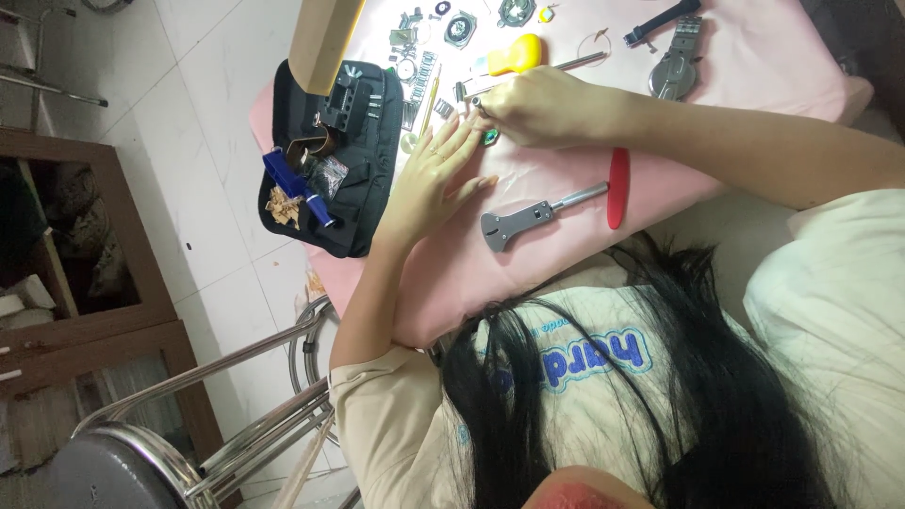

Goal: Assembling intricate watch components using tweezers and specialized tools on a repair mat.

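1. Head view: a pink cloth point(754, 66) is seen spread over a table, strewn with small watch parts and tools.
2. The left hand point(436, 179) is laid flat on the cloth, fingers straight and slightly spread, their tips resting just beside a small green piece point(491, 138).
3. The right hand point(533, 104) is held just above it, fingers curled tight together around a small metal part; what exactly is pinched cannot be told.
4. The green piece is found between the two hands, near the middle of the cloth, partly hidden under the right hand.
5. A grey wrench-like tool with a red handle point(556, 207) is seen lying near the person, below the hands.
6. A yellow-handled screwdriver point(528, 57) and grey pliers point(677, 61) are placed at the far side.
7. A black tool pouch point(363, 188) is shown open at the left, with a blue tool point(297, 187) on it.
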